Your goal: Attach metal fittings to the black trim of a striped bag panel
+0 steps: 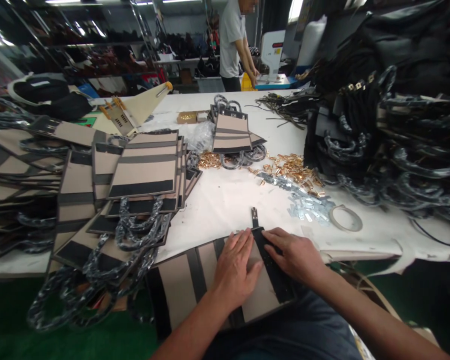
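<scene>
Two bare hands are at work here, and between them one striped panel (206, 260), beige and black, slanting across the lap against the near edge of the white table (217, 210). One short black strap (255, 217) pokes up from its top edge, a single metal clasp at the tip. One roll of tape (345, 229) lies flat to the right. Two heaps of gold-coloured clips, a small one (210, 160) and a wider one (292, 167); beside the wider, one spread of silver plates (311, 205), too many to count. One open box (187, 117), one clear plastic bag (200, 137), and beyond the small heap one little stack of panels (230, 132). Over on the left, a big pile of striped panels (146, 165), overlapping past any count, with wrapped handles (140, 230) looping out. One co-worker (232, 45) stands behind, hands at one white machine (273, 55).

Writing? That machine carries a dark patch and a yellow one, but any lettering is too small to read.

Now the grip! The left hand (236, 265) lies flat and unclenched, fingers together, thumb apart, palm down on the beige. The right hand (296, 252) rests over the black band, fingertips near the strap's base; whether it pinches the edge, I can't tell.
</scene>
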The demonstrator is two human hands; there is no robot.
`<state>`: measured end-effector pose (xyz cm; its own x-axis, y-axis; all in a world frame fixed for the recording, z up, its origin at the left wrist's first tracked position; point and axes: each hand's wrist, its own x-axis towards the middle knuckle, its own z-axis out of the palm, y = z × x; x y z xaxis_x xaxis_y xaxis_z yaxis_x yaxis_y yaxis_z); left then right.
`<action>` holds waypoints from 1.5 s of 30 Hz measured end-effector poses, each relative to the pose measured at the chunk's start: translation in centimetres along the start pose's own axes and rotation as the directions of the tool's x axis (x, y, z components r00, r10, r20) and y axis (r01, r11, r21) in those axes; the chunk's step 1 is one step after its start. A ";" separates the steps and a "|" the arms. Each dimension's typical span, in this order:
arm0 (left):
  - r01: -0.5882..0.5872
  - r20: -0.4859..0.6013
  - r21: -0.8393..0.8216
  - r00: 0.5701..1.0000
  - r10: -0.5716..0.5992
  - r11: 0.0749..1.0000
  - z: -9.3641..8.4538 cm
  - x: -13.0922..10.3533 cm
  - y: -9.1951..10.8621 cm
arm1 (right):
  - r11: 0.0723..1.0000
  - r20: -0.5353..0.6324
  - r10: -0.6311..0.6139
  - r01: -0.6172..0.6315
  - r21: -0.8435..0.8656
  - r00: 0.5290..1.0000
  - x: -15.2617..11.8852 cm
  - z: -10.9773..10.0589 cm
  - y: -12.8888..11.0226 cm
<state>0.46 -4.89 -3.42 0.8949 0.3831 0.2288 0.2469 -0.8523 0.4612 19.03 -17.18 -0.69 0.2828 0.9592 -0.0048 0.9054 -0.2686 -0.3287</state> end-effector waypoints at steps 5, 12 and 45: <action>-0.016 -0.010 0.011 1.000 0.016 1.000 0.1 0.2 -0.3 | 1.000 0.012 0.000 0.000 -0.025 1.000 0.2 0.0 -0.1; -0.008 0.015 0.020 1.000 0.008 1.000 0.0 0.3 -0.2 | 0.999 0.004 -0.010 0.010 -0.040 1.000 0.1 0.3 -0.1; -0.226 -0.268 0.431 0.892 0.364 0.873 7.1 -0.3 -9.1 | 0.897 -0.093 0.432 -0.438 -0.060 0.897 9.6 -4.1 9.8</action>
<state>0.62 0.19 -13.77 0.7883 0.1275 0.6020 0.1735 -0.9847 -0.0187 31.91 -10.96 -0.07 0.6742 0.7363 -0.0581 0.7073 -0.6662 -0.2365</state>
